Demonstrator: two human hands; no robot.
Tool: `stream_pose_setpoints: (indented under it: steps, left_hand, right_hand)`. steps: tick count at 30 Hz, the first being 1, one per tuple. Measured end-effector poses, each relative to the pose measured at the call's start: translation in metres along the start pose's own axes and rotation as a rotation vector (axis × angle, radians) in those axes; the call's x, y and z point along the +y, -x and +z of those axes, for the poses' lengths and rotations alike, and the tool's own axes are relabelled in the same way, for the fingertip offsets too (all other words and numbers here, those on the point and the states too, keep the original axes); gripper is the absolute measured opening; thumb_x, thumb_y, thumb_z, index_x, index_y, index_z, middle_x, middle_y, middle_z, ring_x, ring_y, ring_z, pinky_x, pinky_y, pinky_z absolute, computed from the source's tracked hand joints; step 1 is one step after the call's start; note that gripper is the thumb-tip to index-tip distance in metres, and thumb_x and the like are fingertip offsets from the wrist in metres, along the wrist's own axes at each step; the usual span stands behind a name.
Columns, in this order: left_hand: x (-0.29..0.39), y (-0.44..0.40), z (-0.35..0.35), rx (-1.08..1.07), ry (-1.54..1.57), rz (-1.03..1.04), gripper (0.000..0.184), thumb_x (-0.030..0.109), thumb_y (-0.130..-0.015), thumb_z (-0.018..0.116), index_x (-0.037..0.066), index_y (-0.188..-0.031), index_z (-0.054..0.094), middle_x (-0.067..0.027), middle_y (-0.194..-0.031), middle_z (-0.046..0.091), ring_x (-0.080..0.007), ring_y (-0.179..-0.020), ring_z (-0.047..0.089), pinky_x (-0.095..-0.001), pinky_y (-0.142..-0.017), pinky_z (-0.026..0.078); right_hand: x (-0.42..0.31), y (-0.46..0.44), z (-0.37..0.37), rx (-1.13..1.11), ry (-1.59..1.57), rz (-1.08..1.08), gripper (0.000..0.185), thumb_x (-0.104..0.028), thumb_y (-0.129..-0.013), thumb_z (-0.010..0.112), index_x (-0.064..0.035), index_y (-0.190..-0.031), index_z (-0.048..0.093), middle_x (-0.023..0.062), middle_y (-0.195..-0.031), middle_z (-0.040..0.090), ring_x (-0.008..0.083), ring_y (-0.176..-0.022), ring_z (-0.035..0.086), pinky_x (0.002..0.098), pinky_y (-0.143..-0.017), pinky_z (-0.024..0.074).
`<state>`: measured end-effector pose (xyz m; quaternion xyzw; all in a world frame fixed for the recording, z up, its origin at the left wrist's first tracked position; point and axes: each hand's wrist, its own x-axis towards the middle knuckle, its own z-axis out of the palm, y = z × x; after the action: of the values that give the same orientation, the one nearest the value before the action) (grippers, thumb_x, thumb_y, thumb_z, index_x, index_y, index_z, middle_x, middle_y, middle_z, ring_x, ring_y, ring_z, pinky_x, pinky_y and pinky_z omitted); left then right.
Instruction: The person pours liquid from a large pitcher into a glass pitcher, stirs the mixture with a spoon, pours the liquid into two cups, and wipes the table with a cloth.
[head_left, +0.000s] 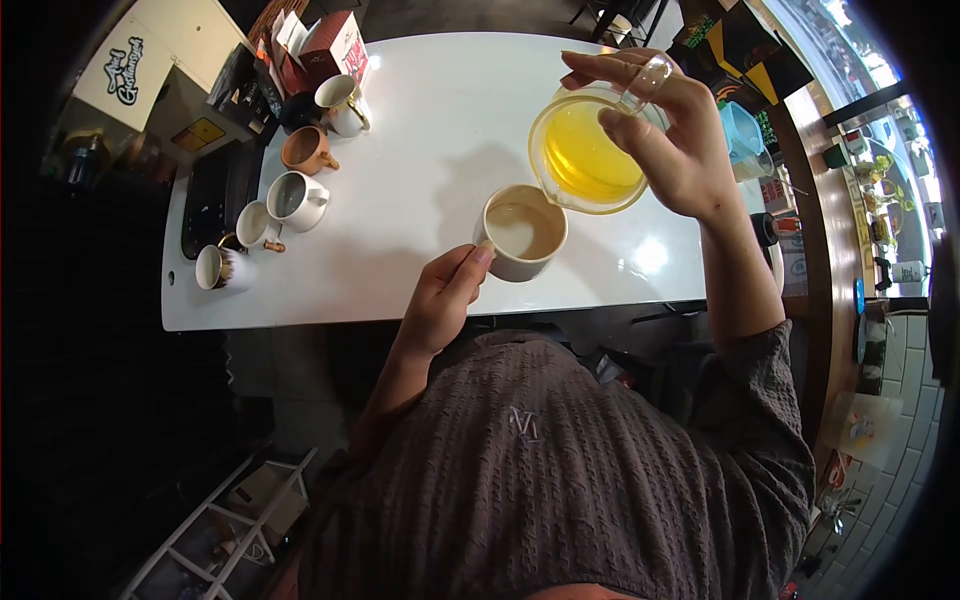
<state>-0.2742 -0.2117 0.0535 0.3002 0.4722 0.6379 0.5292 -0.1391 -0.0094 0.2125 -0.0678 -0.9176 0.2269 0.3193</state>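
Note:
A cream mug (525,262) is near the table's front edge, its inside pale and its handle side gripped by my left hand (447,292). Above and to the right of it, a clear glass pitcher (585,206) holds yellow liquid. My right hand (672,125) is closed around the pitcher's clear handle. The pitcher is tilted, with its spout right at the mug's upper right rim. I cannot make out a stream between them.
Several mugs, among them a brown one (303,152) and a white one (298,201), line the left of the white table (400,150). A red and white box (335,47) stands behind them. At the right is a light blue container (740,132).

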Motion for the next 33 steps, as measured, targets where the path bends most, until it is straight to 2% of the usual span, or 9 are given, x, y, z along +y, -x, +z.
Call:
stream_pose_setpoints:
  steps: [6, 8, 20, 24, 26, 33]
  left_hand:
    - [0.001, 0.008, -0.001, 0.003, -0.023, 0.009, 0.03, 0.022, -0.099, 0.048, 0.005, -0.075, 0.053, 0.0096, -0.062, 0.031, -0.0005, -0.052, 0.023, -0.021, -0.045, 0.02]
    - [0.004, 0.011, -0.001, -0.008, -0.052, -0.029, 0.034, 0.025, -0.1, 0.043, 0.009, -0.07, 0.042, 0.0064, -0.064, 0.031, -0.0039, -0.058, 0.026, -0.0206, -0.05, 0.025]
    - [0.003, 0.02, -0.005, -0.018, 0.001, -0.013, 0.036, 0.034, -0.101, 0.037, 0.011, -0.073, 0.037, 0.0044, -0.067, 0.031, -0.0053, -0.059, 0.027, -0.0206, -0.052, 0.025]
    - [-0.001, 0.02, -0.006, 0.012, -0.039, 0.005, 0.036, 0.034, -0.101, 0.037, 0.011, -0.074, 0.036, 0.0041, -0.067, 0.032, -0.0054, -0.059, 0.027, -0.0204, -0.052, 0.025]
    - [-0.002, 0.02, -0.004, 0.01, 0.028, 0.032, 0.036, 0.031, -0.102, 0.038, 0.008, -0.075, 0.043, 0.0069, -0.065, 0.03, -0.0028, -0.056, 0.023, -0.0209, -0.051, 0.022]
    - [-0.004, 0.018, -0.003, -0.008, 0.032, 0.051, 0.034, 0.028, -0.102, 0.039, 0.008, -0.075, 0.044, 0.0071, -0.066, 0.03, -0.0024, -0.055, 0.023, -0.0208, -0.05, 0.021]
  right_hand:
    - [-0.012, 0.0, 0.001, -0.042, 0.081, -0.021, 0.045, -0.021, -0.072, 0.055, 0.0021, -0.11, 0.066, 0.0172, -0.102, 0.068, 0.0246, -0.096, 0.061, 0.0393, -0.094, 0.0414]
    - [-0.015, -0.001, 0.002, -0.048, 0.082, -0.019, 0.045, -0.02, -0.072, 0.055, 0.002, -0.109, 0.067, 0.017, -0.102, 0.068, 0.0246, -0.096, 0.061, 0.0394, -0.094, 0.0411]
    - [-0.015, -0.004, 0.004, -0.061, 0.083, -0.086, 0.043, -0.019, -0.072, 0.056, 0.0022, -0.108, 0.067, 0.0169, -0.105, 0.068, 0.0251, -0.099, 0.06, 0.0403, -0.095, 0.0387]
    - [-0.018, -0.005, 0.004, -0.063, 0.094, -0.073, 0.046, -0.021, -0.073, 0.055, 0.0016, -0.111, 0.066, 0.0169, -0.104, 0.068, 0.0249, -0.098, 0.06, 0.0393, -0.095, 0.0395]
    - [-0.018, -0.005, 0.004, -0.066, 0.096, -0.074, 0.046, -0.021, -0.073, 0.055, 0.0016, -0.112, 0.066, 0.017, -0.103, 0.068, 0.0249, -0.098, 0.06, 0.0392, -0.094, 0.04]
    - [-0.015, -0.006, 0.001, -0.081, 0.131, -0.114, 0.047, -0.021, -0.073, 0.055, 0.0013, -0.113, 0.065, 0.0175, -0.103, 0.068, 0.0255, -0.096, 0.061, 0.0389, -0.093, 0.0428]
